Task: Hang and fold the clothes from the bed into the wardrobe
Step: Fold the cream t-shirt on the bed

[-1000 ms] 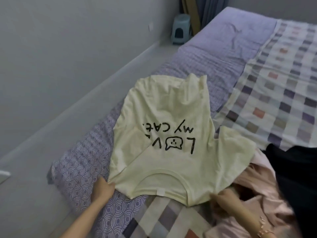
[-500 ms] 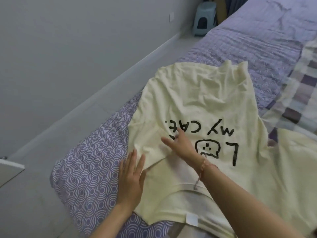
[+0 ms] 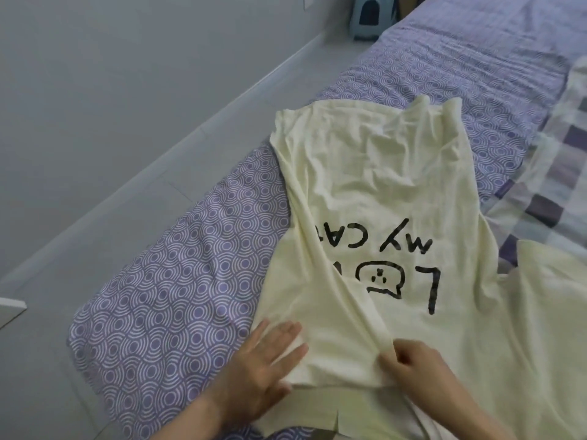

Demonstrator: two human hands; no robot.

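A pale yellow T-shirt (image 3: pixel 381 173) with black lettering lies spread on the bed, collar toward me and hem away. Its left side is folded in over the print, hiding part of the letters. My left hand (image 3: pixel 260 363) lies flat with straight fingers on the shirt's near left corner, pressing it down. My right hand (image 3: pixel 413 366) pinches the folded edge of the fabric near the collar. The wardrobe is out of view.
The shirt rests on a purple patterned bedsheet (image 3: pixel 178 281). A checked blanket (image 3: pixel 552 173) covers the bed's right side. Grey floor (image 3: pixel 95 154) runs along the left, with a small blue stool (image 3: pixel 368 17) at the far end by the wall.
The shirt's left side has been folded further over the print. My right hand moved from the lettering back toward the collar and now pinches the fold. The left hand slid onto the shirt corner.
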